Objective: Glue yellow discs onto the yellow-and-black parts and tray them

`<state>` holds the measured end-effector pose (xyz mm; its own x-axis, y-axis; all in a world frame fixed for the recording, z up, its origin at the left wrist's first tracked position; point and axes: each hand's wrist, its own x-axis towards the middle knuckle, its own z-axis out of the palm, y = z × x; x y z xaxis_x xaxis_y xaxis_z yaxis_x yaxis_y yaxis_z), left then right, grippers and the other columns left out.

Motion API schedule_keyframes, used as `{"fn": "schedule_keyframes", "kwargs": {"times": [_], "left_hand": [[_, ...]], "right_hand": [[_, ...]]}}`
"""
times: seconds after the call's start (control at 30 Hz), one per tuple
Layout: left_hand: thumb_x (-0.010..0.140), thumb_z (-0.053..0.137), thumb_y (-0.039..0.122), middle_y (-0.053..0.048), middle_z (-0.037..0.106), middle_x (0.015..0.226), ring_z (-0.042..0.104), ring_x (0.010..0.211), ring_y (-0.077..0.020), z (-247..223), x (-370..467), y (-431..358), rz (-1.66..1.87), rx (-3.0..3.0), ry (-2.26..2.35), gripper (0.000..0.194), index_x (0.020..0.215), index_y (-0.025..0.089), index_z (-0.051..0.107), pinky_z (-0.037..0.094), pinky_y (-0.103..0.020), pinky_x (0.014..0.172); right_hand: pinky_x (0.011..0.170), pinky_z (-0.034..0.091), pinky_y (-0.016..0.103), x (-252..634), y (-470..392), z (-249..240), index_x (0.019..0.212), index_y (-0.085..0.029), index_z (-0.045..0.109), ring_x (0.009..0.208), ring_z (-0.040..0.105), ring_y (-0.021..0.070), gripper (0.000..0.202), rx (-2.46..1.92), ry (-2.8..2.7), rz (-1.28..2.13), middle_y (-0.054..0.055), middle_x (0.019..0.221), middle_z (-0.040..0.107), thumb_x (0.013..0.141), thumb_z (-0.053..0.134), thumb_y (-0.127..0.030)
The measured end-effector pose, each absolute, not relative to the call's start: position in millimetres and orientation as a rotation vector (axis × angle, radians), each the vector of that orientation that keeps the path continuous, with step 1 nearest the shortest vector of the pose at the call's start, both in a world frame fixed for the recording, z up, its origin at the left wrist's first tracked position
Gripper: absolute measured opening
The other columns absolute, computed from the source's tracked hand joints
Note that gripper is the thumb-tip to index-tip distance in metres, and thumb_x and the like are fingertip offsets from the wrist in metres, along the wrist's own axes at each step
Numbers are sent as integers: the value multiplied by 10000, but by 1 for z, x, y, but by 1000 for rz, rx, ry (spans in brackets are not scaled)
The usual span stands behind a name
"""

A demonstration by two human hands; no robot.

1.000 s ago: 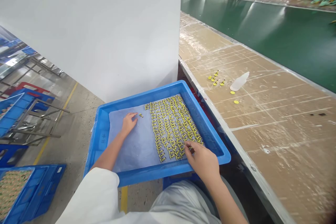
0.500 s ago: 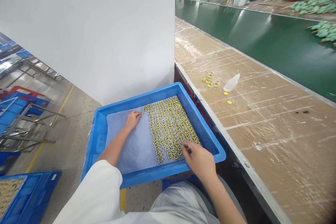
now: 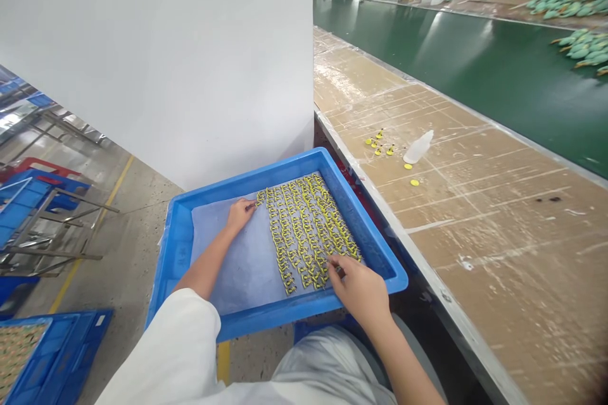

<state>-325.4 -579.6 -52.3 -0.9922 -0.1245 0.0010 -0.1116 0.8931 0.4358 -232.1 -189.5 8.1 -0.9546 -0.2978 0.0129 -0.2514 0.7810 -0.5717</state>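
Note:
A blue tray (image 3: pixel 280 321) lies across my lap, lined with a pale sheet (image 3: pixel 237 272). Rows of small yellow-and-dark pieces (image 3: pixel 289 221) stand on the sheet's right part. My left hand (image 3: pixel 240 214) is pinched at the upper left end of the rows; what its fingertips hold is too small to name. Over the lower right of the rows is my right hand (image 3: pixel 358 285), thumb and index finger curled near each other, with anything between them hidden.
The worktable (image 3: pixel 475 221) on the right holds a white bottle (image 3: pixel 418 148), yellow discs (image 3: pixel 415 183) and several small yellow pieces (image 3: pixel 379 144). Beyond runs a green belt (image 3: pixel 427 44) with green items (image 3: pixel 584 49). A white panel (image 3: pixel 190 63) stands ahead; people sit across the belt.
My left hand's fingertips have come down slightly at the end of the rows. The view has shifted a little; my right hand stays over the lower right rows.

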Motion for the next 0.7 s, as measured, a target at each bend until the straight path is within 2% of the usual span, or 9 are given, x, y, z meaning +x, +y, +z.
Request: {"fn": "schedule_keyframes", "kwargs": {"times": [0.37, 0.43, 0.53, 0.63, 0.7], "left_hand": [[911, 570, 363, -83, 661, 1083, 649, 901, -189, -43, -327, -563, -751, 393, -2939, 304, 1131, 157, 613, 547, -407, 807], [892, 582, 385, -67, 703, 991, 668, 862, -193, -31, -325, -557, -739, 425, -2907, 289, 1079, 174, 648, 544, -407, 819], [812, 606, 404, -40, 745, 851, 691, 860, -253, -2, -318, -532, -717, 423, -2832, 263, 996, 239, 697, 540, -422, 848], [779, 555, 403, -38, 749, 901, 687, 901, -285, 33, -311, -491, -739, 320, -2758, 318, 1044, 274, 675, 515, -492, 909], [768, 555, 452, 16, 747, 961, 696, 882, -253, 57, -306, -462, -750, 189, -2717, 334, 1070, 353, 658, 533, -460, 910]], "right_hand": [[670, 467, 267, -231, -190, 9, 1013, -239, 692, 797, 700, 173, 248, -461, 2882, -948, 24, 1001, 745, 908, 471, -276], [680, 472, 280, -233, -191, 11, 1011, -231, 692, 791, 699, 185, 253, -452, 2859, -995, 37, 1002, 742, 911, 462, -263], [703, 482, 285, -231, -191, 19, 989, -225, 699, 806, 699, 194, 249, -427, 2861, -1043, 52, 969, 745, 909, 466, -258], [743, 481, 229, -227, -191, 30, 961, -260, 704, 842, 696, 146, 204, -378, 2897, -1072, 4, 915, 752, 895, 512, -274], [747, 472, 181, -226, -189, 37, 967, -289, 698, 857, 692, 105, 174, -332, 2937, -1098, -45, 916, 754, 880, 552, -326]]}}
